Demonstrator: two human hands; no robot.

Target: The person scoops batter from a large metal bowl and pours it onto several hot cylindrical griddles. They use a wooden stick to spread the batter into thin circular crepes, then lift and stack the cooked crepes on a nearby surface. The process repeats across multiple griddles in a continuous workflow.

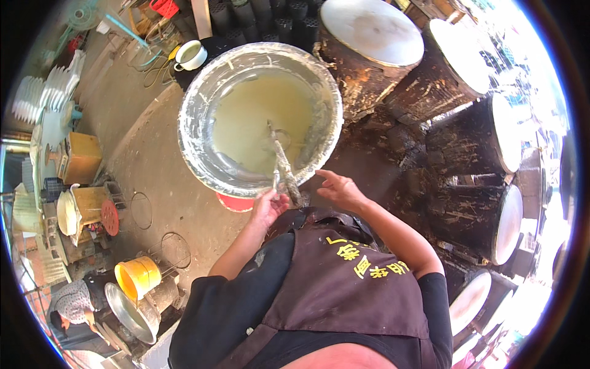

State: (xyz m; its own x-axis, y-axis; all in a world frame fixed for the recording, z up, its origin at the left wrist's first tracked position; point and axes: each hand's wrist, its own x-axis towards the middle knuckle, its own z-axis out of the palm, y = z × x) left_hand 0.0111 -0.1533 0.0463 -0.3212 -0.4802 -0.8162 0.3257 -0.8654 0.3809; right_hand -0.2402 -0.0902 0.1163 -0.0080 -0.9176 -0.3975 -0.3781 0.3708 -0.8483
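Observation:
A large metal basin [192,126] with a white-smeared rim holds pale, milky liquid [246,120]. A batter-crusted stick [283,163] leans over its near rim, its far end dipping into the liquid beside a faint round shape. Close to that stick, a thin whitish handle [276,179] runs down to my left hand [268,208], whose fingers are closed around its lower end; their tips are partly hidden. My right hand [342,190] is held at the basin's near right rim. Its index finger stretches toward the rim, the others are loosely bent, and it holds nothing.
Several big dark drums with pale round lids [372,31] stand along the right. Beyond the basin sits a small white pot [191,55]. A red tub [235,202] shows under the basin. At lower left are a yellow bucket [137,277], a metal bowl [130,312] and another person [72,301].

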